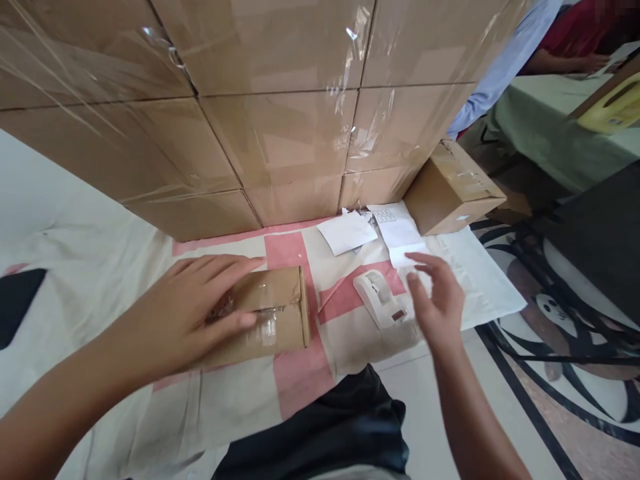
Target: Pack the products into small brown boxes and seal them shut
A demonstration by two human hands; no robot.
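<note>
A small brown cardboard box [280, 327], with clear tape across its flaps, lies on the pink and white checked cloth [300, 387]. My left hand [200, 307] holds it at its left part, fingers over the far side and thumb on top. To the right sits a white tape dispenser [383, 300]. Just right of the dispenser, my right hand [437, 297] hovers open, thumb and fingers apart with nothing between them. Its fingertips appear over the lower edge of a white paper sheet [400, 230]. A second white paper [347, 233] lies left of that sheet.
A tall wall of taped cardboard boxes [285, 133] rises behind the cloth. One separate carton [455, 190] stands at its right end. Dark fabric [325, 433] lies in front. At the upper right are another person's sleeve, a green-covered table [545, 127] and a yellow container [613, 107].
</note>
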